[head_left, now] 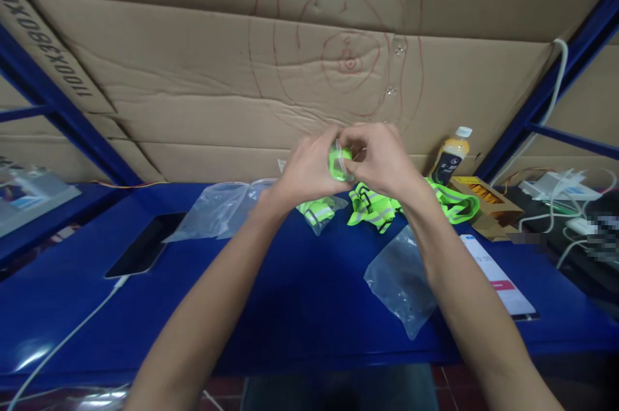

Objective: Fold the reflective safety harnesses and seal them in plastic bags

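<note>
Both my hands are raised together above the blue table, around a small clear plastic bag (340, 162) with a folded neon-green strap inside. My left hand (312, 162) grips the bag from its left side. On the right, my right hand (380, 156) has its fingers bent at the bag's edge, pinching it. Below them on the table lie another bagged neon-green bundle (316, 211) and a crumpled neon-green reflective strap (372, 208). A looped green strap (454, 203) spreads beyond my right wrist. A loose clear bag (401, 279) lies by my right forearm.
Flat clear bags (217, 208) and a black phone (147, 246) on a white cable lie at left. At right are a drink bottle (449, 156), an open cardboard box (493, 208) and a lit phone (503, 282). A cardboard wall (193, 75) stands behind, between blue posts.
</note>
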### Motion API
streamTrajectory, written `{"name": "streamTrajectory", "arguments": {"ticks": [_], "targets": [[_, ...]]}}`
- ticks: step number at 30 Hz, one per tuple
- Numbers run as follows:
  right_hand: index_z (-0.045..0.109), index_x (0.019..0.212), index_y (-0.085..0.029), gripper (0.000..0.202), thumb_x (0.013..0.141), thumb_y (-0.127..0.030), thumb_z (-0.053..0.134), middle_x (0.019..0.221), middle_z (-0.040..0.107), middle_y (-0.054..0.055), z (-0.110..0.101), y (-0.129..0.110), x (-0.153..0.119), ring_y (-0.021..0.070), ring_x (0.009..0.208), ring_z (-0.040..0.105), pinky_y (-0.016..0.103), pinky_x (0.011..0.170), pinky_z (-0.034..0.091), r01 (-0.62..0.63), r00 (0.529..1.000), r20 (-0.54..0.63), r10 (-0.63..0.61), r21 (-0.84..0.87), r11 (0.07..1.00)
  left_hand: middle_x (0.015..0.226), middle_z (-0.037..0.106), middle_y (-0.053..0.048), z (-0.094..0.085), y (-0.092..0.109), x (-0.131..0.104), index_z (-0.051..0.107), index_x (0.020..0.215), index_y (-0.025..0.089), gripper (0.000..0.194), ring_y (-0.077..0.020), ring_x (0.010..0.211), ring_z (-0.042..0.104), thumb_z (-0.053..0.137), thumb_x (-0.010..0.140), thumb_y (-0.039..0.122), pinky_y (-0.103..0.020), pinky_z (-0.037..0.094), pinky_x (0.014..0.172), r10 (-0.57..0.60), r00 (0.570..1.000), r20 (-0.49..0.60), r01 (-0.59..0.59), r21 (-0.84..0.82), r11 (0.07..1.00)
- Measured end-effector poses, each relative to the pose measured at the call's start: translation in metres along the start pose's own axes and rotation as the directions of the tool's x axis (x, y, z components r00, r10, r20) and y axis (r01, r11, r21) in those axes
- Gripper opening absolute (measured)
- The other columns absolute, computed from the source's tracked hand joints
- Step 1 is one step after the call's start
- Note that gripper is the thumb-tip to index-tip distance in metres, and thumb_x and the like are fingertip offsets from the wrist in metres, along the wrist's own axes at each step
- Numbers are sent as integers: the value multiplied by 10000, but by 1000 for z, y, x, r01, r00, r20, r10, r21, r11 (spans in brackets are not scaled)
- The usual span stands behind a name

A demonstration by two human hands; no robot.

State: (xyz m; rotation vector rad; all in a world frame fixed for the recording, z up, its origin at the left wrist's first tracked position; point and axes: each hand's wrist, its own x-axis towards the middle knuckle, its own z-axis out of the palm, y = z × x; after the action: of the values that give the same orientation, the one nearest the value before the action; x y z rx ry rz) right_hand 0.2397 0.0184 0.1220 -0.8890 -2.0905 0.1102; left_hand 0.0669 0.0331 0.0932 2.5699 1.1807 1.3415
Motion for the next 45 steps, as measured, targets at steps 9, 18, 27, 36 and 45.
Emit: {"name": "streamTrajectory", "arguments": {"ticks": [9,18,27,36,45], "targets": [[863,987,-212,176,906,-352,793,1048,840,64,-37,-11,-12,234,955,772,361,866,623,19,1000,-11,-17,276,961,934,702,-21,-7,4,5,627,980,229,497,-272,923,680,928,591,301,-377,487,850,-46,989,-142,15,-212,977],[805,887,-170,283,799,-426,888,827,761,4,-27,-25,6,196,830,664,302,747,483,66,942,326,-84,68,995,765,659,8,-3,-10,5,593,776,201,293,-196,769,619,844,625,214,-313,467,729,-86,995,-52,54,-447,893],[803,989,-226,285,813,-431,894,975,814,45,-43,-13,3,207,875,723,328,780,581,-99,966,258,2,363,927,841,693,-42,-3,-37,5,661,860,191,571,-195,747,647,945,648,638,-307,518,684,-81,985,151,166,-732,661],[710,758,-186,283,870,-417,829,620,638,-4,-31,-15,-2,136,581,579,283,546,435,-179,933,353,65,302,936,778,707,-29,-10,-22,8,610,860,234,631,-184,654,669,833,718,807,-314,563,622,-211,974,-83,55,-817,574],[562,717,-197,461,859,-541,833,646,473,-43,-14,-9,0,97,612,384,267,556,297,-42,993,120,3,322,946,911,691,-47,-13,-17,6,686,928,225,519,-199,825,663,699,906,743,-336,532,782,-87,975,-206,-89,-714,695]]}}
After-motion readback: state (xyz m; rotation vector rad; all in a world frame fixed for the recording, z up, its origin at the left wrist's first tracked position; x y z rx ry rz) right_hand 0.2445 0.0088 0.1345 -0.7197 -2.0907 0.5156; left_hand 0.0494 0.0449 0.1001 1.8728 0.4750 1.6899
